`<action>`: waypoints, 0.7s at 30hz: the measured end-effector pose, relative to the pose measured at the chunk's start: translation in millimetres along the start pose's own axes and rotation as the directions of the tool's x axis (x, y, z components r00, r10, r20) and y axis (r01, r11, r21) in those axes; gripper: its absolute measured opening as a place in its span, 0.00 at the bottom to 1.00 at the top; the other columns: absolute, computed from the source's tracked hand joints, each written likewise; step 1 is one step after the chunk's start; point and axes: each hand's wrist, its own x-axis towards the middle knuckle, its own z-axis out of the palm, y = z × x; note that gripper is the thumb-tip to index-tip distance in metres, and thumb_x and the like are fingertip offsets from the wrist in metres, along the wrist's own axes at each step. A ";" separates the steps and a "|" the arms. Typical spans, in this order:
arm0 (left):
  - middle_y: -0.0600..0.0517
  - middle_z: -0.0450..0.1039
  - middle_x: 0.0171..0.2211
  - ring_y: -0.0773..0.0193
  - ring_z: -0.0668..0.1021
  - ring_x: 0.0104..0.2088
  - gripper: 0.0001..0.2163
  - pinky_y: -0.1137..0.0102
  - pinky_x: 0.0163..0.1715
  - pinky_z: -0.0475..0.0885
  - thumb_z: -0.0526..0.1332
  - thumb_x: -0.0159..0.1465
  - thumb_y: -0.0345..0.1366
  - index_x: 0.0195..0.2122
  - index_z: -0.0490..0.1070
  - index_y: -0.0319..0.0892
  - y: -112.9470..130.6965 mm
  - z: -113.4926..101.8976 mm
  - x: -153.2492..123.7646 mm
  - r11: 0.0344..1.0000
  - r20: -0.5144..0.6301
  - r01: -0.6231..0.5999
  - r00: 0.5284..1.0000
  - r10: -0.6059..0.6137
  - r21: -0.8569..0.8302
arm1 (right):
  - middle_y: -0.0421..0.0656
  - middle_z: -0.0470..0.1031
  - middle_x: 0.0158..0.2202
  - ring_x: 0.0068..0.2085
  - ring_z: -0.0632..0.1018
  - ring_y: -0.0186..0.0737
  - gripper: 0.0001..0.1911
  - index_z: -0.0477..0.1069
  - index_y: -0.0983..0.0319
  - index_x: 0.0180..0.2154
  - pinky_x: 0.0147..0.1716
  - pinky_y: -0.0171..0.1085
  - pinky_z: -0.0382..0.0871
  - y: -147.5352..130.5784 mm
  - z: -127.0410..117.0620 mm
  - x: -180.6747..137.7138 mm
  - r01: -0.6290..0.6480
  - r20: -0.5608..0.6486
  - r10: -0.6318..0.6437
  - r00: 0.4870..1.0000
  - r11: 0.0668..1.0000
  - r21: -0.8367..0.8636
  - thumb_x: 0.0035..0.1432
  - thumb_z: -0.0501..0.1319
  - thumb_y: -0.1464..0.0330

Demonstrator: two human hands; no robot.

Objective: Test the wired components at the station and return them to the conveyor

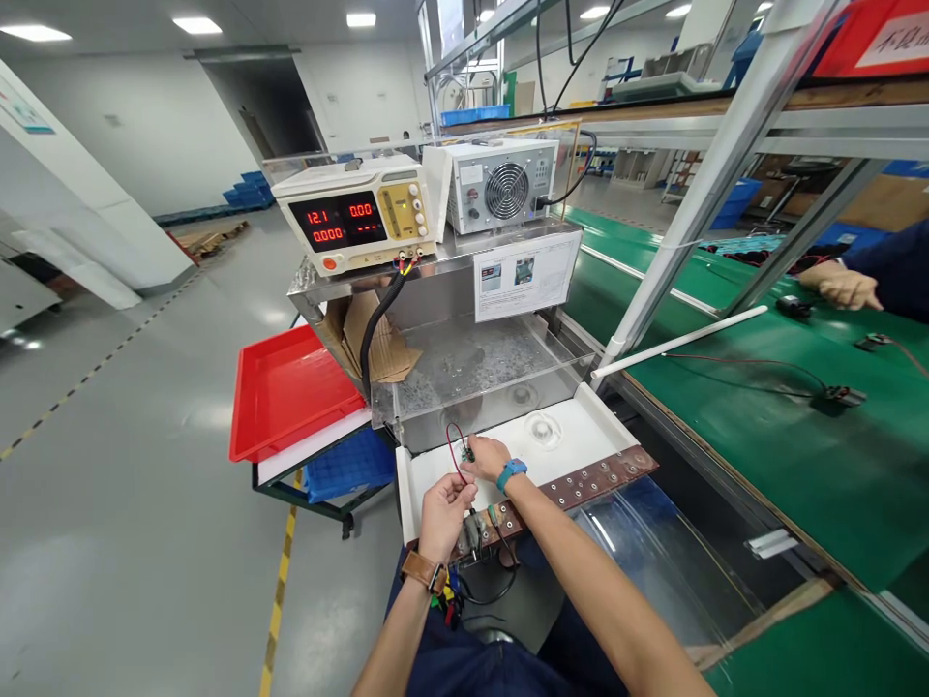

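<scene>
My left hand (pixel 448 507) is closed in a pinch on a thin red and black wire lead (pixel 451 447) that loops up over the white tray. Close beside it, my right hand (pixel 488 459) pinches a small green circuit board (pixel 468 452), to which the lead seems to run. Both hands are above the left part of the white tray (pixel 584 426). Below them runs the tray's brown front strip (pixel 581 486) with metal rivets. Clips and dark cables (pixel 475 532) are fixed to the strip under my left hand.
Behind the tray stand a power supply (pixel 348 213) with red digits and a grey fan-backed unit (pixel 504 184). A red tray (pixel 290 392) is at left. On the right, a co-worker's hand (pixel 842 283) hovers over a green conveyor belt (pixel 769 436) with wired parts (pixel 840 396).
</scene>
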 end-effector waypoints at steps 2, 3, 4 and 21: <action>0.56 0.69 0.23 0.70 0.71 0.24 0.13 0.74 0.26 0.65 0.66 0.51 0.44 0.29 0.70 0.40 -2.1 0.1 1.0 1.000 0.007 -0.018 1.000 0.018 0.015 | 0.50 0.77 0.42 0.43 0.77 0.48 0.20 0.67 0.62 0.45 0.36 0.37 0.64 -0.3 0.3 1.1 -0.007 0.009 0.007 1.000 1.000 -0.004 0.53 0.61 0.57; 0.56 0.69 0.23 0.69 0.71 0.24 0.12 0.74 0.26 0.65 0.66 0.52 0.44 0.30 0.70 0.40 -3.4 0.0 1.4 0.999 0.010 -0.025 1.000 0.025 0.024 | 0.50 0.77 0.42 0.43 0.77 0.48 0.21 0.67 0.63 0.45 0.36 0.37 0.64 -0.3 0.6 1.7 -0.009 0.011 0.009 1.000 1.000 -0.006 0.53 0.61 0.57; 0.56 0.69 0.23 0.69 0.71 0.24 0.12 0.74 0.26 0.65 0.65 0.53 0.44 0.30 0.69 0.40 -4.8 -0.2 1.9 0.999 0.012 -0.030 0.999 0.030 0.036 | 0.50 0.77 0.42 0.43 0.77 0.48 0.21 0.67 0.63 0.45 0.36 0.37 0.64 -0.2 1.0 2.2 -0.010 0.013 0.010 1.000 1.000 -0.008 0.53 0.61 0.57; 0.50 0.78 0.30 0.61 0.78 0.32 0.06 0.67 0.38 0.70 0.58 0.56 0.32 0.34 0.72 0.43 -4.8 12.6 5.5 0.898 0.205 -0.205 0.970 0.133 0.389 | 0.50 0.78 0.39 0.41 0.78 0.47 0.19 0.71 0.63 0.44 0.34 0.35 0.64 1.9 -2.8 0.5 -0.008 0.017 0.007 1.000 1.000 0.016 0.52 0.60 0.60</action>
